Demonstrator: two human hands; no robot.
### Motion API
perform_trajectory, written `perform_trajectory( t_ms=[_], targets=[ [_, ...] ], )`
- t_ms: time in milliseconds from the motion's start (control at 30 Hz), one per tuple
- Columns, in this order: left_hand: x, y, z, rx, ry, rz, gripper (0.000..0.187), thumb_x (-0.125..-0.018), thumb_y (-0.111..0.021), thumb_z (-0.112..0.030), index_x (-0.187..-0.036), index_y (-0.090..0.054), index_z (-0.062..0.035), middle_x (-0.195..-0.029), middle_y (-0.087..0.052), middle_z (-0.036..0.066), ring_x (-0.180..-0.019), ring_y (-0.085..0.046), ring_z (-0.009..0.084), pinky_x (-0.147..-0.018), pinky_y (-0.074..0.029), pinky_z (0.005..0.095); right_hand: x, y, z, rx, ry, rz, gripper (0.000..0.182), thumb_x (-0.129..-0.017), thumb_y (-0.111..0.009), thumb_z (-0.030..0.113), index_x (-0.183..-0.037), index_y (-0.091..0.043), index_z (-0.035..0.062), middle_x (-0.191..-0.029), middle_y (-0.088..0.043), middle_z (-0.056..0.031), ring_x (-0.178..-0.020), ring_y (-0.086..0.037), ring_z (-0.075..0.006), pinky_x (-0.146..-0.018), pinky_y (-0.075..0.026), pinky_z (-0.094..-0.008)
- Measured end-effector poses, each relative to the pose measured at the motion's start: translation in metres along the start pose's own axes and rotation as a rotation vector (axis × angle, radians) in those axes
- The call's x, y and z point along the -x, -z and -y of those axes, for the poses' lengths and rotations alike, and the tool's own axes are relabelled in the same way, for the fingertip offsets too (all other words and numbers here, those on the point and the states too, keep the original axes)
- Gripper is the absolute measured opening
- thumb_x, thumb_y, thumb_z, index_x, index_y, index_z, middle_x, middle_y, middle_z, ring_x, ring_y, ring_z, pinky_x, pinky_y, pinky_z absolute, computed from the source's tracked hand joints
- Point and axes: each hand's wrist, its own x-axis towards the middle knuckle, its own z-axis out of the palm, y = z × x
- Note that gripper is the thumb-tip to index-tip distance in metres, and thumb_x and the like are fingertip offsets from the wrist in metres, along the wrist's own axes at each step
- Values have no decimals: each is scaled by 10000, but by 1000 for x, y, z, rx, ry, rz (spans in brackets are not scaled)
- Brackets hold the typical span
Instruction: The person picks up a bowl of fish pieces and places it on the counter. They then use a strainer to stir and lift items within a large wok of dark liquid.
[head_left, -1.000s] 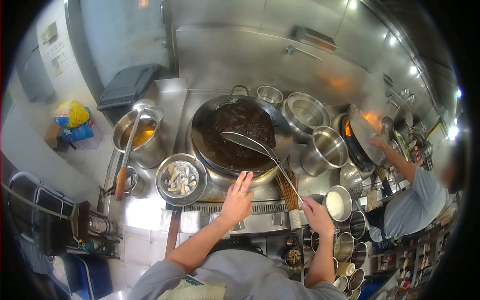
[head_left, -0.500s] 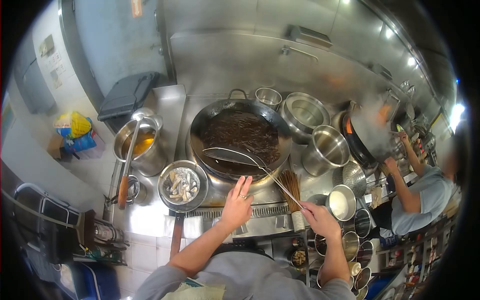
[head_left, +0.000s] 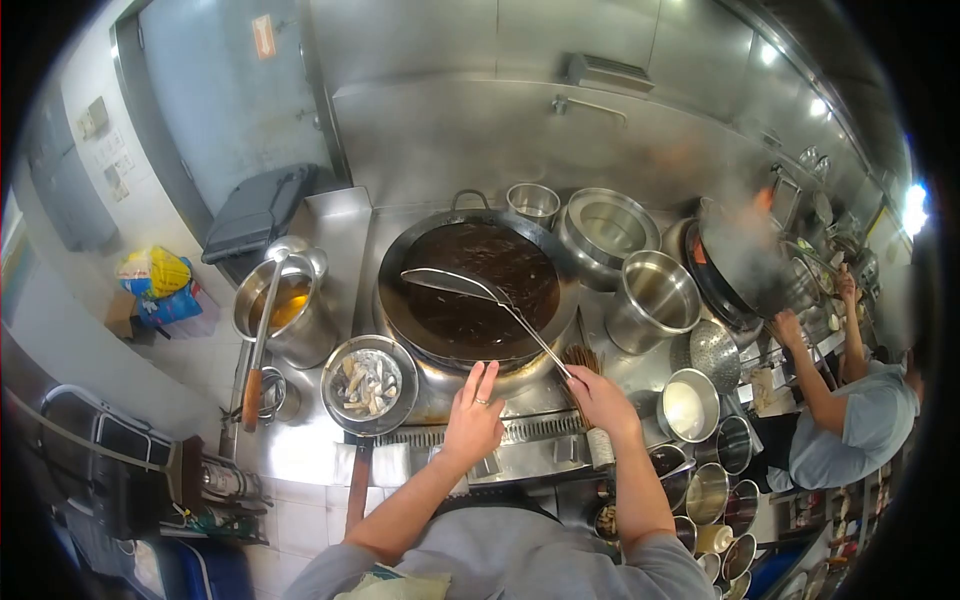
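Observation:
A large dark wok [head_left: 392, 300] full of dark brown liquid [head_left: 480, 245] stands in front of me. My right hand [head_left: 602, 402] is closed around the thin metal handle of a skimmer [head_left: 450, 284]. Its wide, shallow head is tilted and overlaps the liquid in this view. At the wok's near rim is my left hand [head_left: 474, 422], a ring on one finger, two fingers stretched forward and nothing in it. Left of that hand, a round strainer holding pale, floured pieces [head_left: 368, 384] rests on a pan with a wooden handle [head_left: 358, 490].
A pot of yellow oil [head_left: 312, 340] with a ladle [head_left: 262, 330] across it stands at left. Steel pots [head_left: 652, 300] and a bowl of white contents [head_left: 686, 408] are at right. A bamboo brush [head_left: 590, 410] lies near my right hand. A co-worker [head_left: 850, 420] works beside a steaming wok.
My right hand has moved left and toward the wok, and the skimmer's head sits higher over the liquid. The liquid's surface looks calmer. My left hand keeps its pose.

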Motion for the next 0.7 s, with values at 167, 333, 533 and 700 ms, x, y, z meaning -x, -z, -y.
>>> perform_trajectory(
  t_ms=[167,333,533,700],
  targets=[
    [1,0,0,0,5,7,149,-723,-718,-58,-864,-683,-29,-1657,-271,190,-1537,-228,405,-1101,-405,519,-27,-14,-15,-25,32,-69,288,-1013,-593,199,-1242,-657,36,-1047,-698,-277,-987,-655,-487,-853,-535,-512],
    [1,-1,1,-5,-7,-11,122,-742,-702,-51,-859,-678,-26,-1656,-271,188,-1531,-243,405,-1098,-408,520,-53,-10,-29,-8,46,-117,293,-1012,-598,211,-1235,-670,35,-1097,-707,-243,-1023,-660,-464,-872,-538,-482],
    [1,0,-1,-3,4,3,105,-770,-684,-43,-873,-675,-22,-1661,-254,190,-1528,-247,409,-1102,-403,528,-69,-2,-37,1,7,-164,296,-1015,-595,226,-1227,-678,37,-1100,-710,-238,-1023,-665,-457,-879,-540,-481],
    [0,3,-4,-3,14,16,115,-769,-685,-35,-881,-670,-17,-1665,-242,190,-1530,-241,411,-1111,-397,533,-69,0,-36,-2,-28,-137,317,-1027,-581,248,-1254,-663,42,-1120,-710,-235,-1039,-666,-449,-893,-534,-468]
  ],
)
